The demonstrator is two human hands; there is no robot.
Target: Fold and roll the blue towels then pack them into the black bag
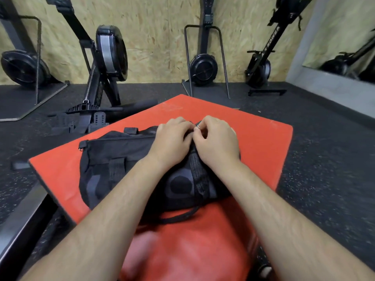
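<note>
Closest to you, a black cord [178, 217] trails from the near side of the black bag [113, 157] onto the red mat [263, 142]. The bag lies on its side across the mat, and both your forearms pass over it. Your hands meet at its far top edge, right of its middle.

Your left hand [172, 136] sits knuckles-up with its fingers curled down into the bag's fabric, gripping it just beside your other hand. Your right hand [218, 138] is closed too, thumb and forefinger pinching a small metal ring [197, 127] at the bag's top edge. The two hands touch, or nearly so, at that ring.

Beyond the mat, the dark speckled floor [314, 159] runs to a chipboard wall, where rowing machines [109, 53] stand.
</note>
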